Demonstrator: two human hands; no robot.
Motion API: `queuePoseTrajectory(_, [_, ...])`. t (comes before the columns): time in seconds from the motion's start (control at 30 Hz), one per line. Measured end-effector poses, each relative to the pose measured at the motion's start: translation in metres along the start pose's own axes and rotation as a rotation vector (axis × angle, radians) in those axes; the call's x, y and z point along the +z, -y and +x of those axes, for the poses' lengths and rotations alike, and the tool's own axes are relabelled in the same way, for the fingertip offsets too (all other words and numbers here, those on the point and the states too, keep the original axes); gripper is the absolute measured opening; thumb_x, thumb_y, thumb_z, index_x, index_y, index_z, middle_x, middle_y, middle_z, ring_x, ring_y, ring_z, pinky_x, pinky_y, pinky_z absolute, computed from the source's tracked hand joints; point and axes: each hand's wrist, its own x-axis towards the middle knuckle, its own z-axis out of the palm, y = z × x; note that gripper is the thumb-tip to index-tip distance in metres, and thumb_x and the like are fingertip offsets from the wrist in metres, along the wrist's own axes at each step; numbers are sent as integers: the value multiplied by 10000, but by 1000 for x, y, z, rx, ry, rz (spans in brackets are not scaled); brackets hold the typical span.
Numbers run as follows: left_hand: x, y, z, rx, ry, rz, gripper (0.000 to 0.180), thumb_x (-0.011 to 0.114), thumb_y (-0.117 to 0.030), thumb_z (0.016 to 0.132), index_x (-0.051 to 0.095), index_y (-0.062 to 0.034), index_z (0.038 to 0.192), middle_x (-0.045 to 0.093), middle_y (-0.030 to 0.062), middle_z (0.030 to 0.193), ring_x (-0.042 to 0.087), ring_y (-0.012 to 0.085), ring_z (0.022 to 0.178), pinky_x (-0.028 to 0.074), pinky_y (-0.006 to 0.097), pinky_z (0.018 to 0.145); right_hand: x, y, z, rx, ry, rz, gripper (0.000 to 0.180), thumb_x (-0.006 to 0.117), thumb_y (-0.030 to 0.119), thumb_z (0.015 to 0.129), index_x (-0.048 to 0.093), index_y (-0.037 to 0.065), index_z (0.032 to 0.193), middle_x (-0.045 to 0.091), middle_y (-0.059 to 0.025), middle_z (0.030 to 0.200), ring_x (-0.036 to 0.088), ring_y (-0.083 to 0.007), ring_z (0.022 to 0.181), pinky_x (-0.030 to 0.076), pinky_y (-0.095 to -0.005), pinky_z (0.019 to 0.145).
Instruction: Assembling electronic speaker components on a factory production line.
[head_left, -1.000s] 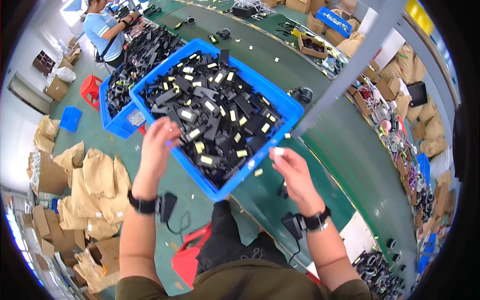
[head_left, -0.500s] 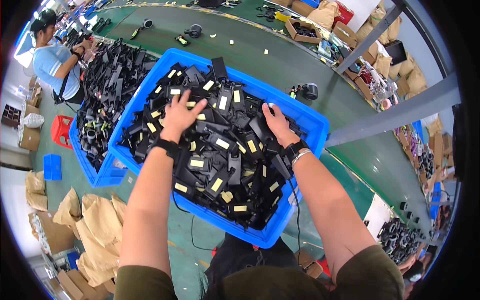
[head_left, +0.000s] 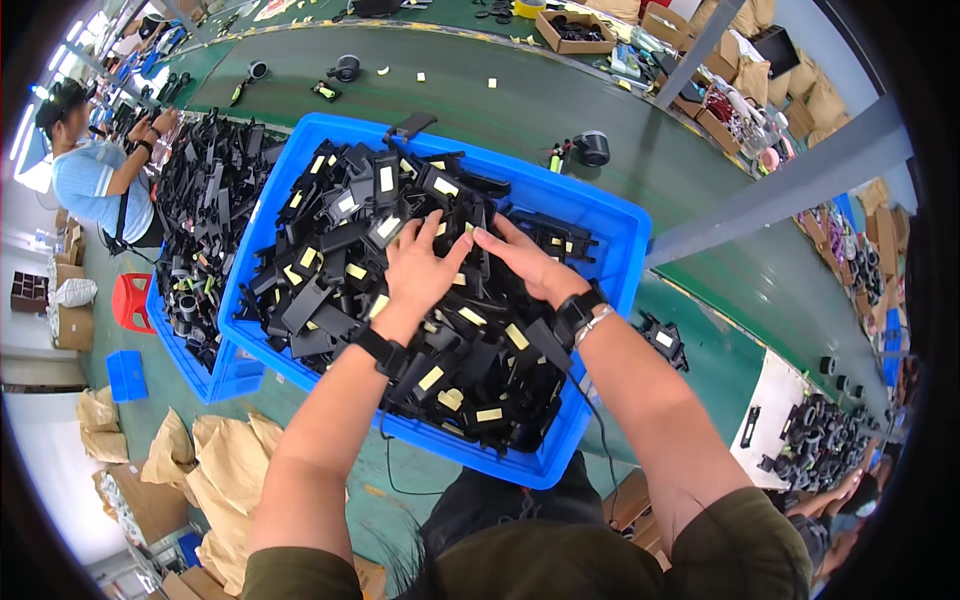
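Both hands are over the middle of the large blue bin, side by side, the left thumb close to the fingers of the right. The left hand [head_left: 425, 268] lies palm down with its fingers spread on the black plastic parts [head_left: 310, 305]; the right hand [head_left: 525, 258] reaches in beside it, fingers pointing left. Whether either one grips a part, I cannot tell — the fingertips sink among the dark pieces. The parts heap up inside the blue bin [head_left: 618, 265], many bearing pale yellow labels [head_left: 488, 414], and one black piece [head_left: 410, 126] lies across the far rim. A black wristband [head_left: 378, 350] circles the left wrist, with another on the right.

Beyond the bin runs a green surface [head_left: 430, 105] with a dark round part [head_left: 592, 149] on it. To the left are a second blue bin [head_left: 240, 375], a red stool [head_left: 132, 302] and a co-worker [head_left: 90, 190] in light blue.
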Motion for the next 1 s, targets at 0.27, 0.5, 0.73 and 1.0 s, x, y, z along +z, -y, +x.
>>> queuePoseTrajectory(0.27, [35,-76,-36,100,-200,-470,531,540,-329,851,401,-40,1274,436,210,1211,436,373,1112,350,415,929,-7,-10,-65,-207,2,513,724,650,316,813,253,121,1386,381,-91,1316,367,-192,1199,301,-331,997])
queuePoseTrajectory(0.5, [35,-169,-103,241,-235,-719,552,534,-199,842,320,16,1304,364,231,1240,400,381,1131,321,411,965,-55,-4,-166,-472,-56,369,812,689,300,777,213,63,1390,384,-103,1288,358,-204,1208,270,-341,1022])
queuePoseTrajectory(0.73, [68,-261,-171,334,-220,-1036,650,548,-250,824,264,36,1334,273,263,1297,326,404,1187,257,427,1004,-129,-23,-257,-672,-55,239,906,743,345,695,226,53,1379,366,-113,1313,324,-222,1245,238,-345,1034])
queuePoseTrajectory(1.0, [192,-278,-238,176,-150,-720,595,526,-233,835,284,24,1314,306,232,1295,339,393,1186,272,431,1005,-181,-136,-304,-301,-164,407,790,704,322,754,266,62,1357,437,-71,1201,406,-178,1116,298,-322,982])
